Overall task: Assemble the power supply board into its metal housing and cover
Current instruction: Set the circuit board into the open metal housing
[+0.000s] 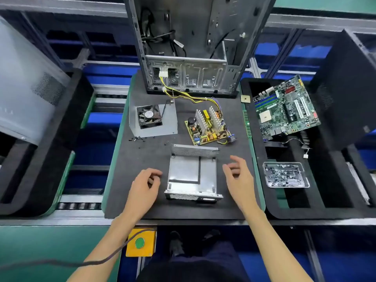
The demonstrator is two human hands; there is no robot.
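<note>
The fingers of the left hand are loosely curled and hold nothing; those of the right hand are spread a little, relaxed, and also hold nothing. Both hands hover over the dark mat on the table, one at 9 o'clock and one at 3 o'clock of the housing, each just beside it and not touching. The housing, an open metal tray with perforated walls near and far, lies flat at the near middle of the mat. At 12 o'clock from it, a little apart, lies the board, tilted, with heat sinks standing on it and yellow wires running off to the far left. At 11 o'clock of the housing lies the cover, a bent metal sheet with a black fan fixed in it. Small dark screws are scattered on the mat just near of the cover. Beyond these an open computer case stands upright at the far edge of the mat. To the right, on a black foam tray, a clear box of metal parts sits at 3 o'clock of the right hand, and a green motherboard leans farther back. Below the table edge, near the left forearm, is a yellow box with a green button.
</note>
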